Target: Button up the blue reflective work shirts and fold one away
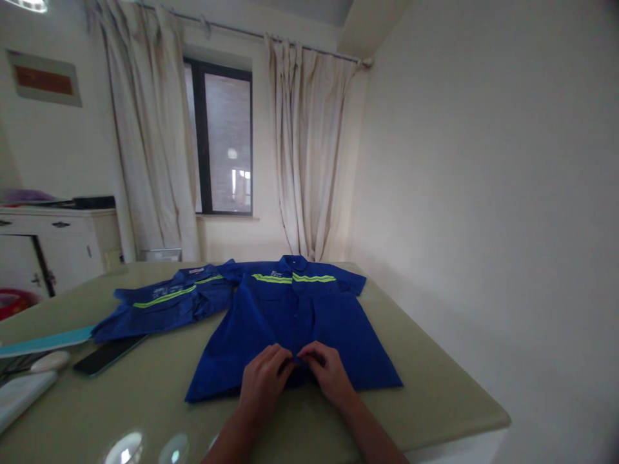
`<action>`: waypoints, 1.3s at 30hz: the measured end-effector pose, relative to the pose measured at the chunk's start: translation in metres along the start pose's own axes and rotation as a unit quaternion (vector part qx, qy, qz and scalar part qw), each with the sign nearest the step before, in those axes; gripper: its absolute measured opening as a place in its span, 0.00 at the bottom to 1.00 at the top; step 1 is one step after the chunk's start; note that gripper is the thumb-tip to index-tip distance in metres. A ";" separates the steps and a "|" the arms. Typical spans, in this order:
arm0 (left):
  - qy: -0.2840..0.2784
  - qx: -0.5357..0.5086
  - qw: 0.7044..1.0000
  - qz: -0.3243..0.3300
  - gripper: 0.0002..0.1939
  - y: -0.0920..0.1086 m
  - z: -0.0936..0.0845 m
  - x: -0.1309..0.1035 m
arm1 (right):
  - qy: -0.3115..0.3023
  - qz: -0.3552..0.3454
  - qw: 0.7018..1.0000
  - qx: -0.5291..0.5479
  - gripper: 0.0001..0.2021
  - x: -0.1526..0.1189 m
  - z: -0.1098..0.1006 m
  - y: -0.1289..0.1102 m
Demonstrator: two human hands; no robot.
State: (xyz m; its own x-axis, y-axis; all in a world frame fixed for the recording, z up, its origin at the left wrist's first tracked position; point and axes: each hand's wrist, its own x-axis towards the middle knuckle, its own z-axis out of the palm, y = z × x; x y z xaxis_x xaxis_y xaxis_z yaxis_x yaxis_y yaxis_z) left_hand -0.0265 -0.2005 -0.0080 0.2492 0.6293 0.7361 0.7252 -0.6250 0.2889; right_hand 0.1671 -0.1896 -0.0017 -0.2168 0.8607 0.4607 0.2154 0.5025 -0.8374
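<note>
Writing: small print sits on the chest of the blue work shirt above its yellow-green reflective band, too small to read. A framed sign in the upper left of the frame carries an orange panel; its text cannot be read either.

Hands: both forearms enter from the bottom centre of the frame. The left hand and right hand lie palm down, side by side, at the middle of the shirt's near hem. The fingers of both are curled and drawn together, pinching the blue cloth at the front placket, the fingertips of the two hands nearly touching.

Location: the shirt lies flat, front up, collar toward the window, at the centre of the pale green table.

Surroundings: a second blue shirt with the same reflective band lies crumpled to the left of centre, touching the first shirt's sleeve. A dark phone lies just in front of it. At the left edge lie a light blue strip and white objects, not identifiable. A white cabinet stands at the left, curtains flank a dark window.
</note>
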 end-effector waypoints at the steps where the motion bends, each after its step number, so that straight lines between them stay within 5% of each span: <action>1: 0.001 -0.004 1.000 0.000 0.04 0.002 -0.001 0.001 | 0.001 0.003 1.000 0.002 0.09 0.000 0.000 0.000; 7: 0.010 0.039 0.999 -0.034 0.11 0.003 0.000 -0.002 | 0.014 0.006 0.999 0.033 0.08 -0.001 0.000 -0.003; 11: -0.009 0.024 0.999 -0.030 0.06 -0.001 0.006 -0.006 | 0.018 0.016 0.999 0.047 0.07 0.000 0.000 0.001; 16: -0.023 -0.126 0.990 -0.053 0.09 -0.003 0.009 -0.003 | 0.022 0.033 0.997 0.065 0.07 -0.001 0.001 0.004; 22: -0.060 -0.273 0.943 -0.178 0.07 -0.002 0.005 0.004 | 0.040 0.030 0.997 0.055 0.05 -0.002 0.002 -0.001; 39: -0.043 -0.274 0.935 -0.219 0.09 0.006 -0.003 0.009 | 0.057 0.028 0.997 0.042 0.06 -0.003 0.004 -0.005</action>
State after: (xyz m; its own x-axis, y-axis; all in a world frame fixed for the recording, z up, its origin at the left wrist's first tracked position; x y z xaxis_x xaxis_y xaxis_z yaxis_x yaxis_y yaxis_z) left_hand -0.0217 -0.1997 0.0022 0.0725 0.9006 0.4286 0.3370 -0.4266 0.8393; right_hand 0.1625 -0.1951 -0.0001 -0.0950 0.8937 0.4385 0.1421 0.4482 -0.8826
